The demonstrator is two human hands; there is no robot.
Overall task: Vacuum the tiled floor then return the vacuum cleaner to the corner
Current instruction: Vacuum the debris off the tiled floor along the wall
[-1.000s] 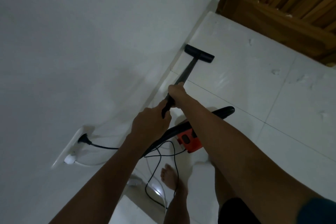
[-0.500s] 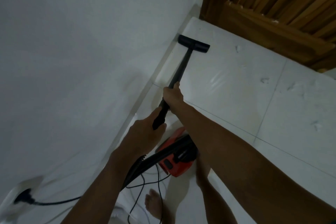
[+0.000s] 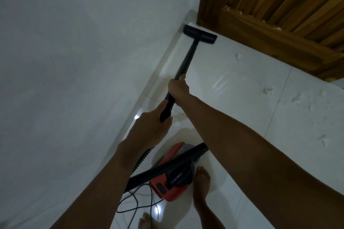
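Gripping vacuum wand [image 3: 187,60]: right hand [image 3: 178,89] curled ahead, left hand [image 3: 150,128] wrapped behind | floor head [image 3: 200,37] beside wooden door [image 3: 279,5] | canister [image 3: 172,176] nearer feet

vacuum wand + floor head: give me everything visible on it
The vacuum wand is a straight black tube, matte, plastic or metal by its look, slanting up the frame to a flat black floor head set crosswise. The head sits on the white tiled floor in the corner, against the baseboard and near the wooden door. The right hand grips the tube higher up; the left hand holds its lower end.
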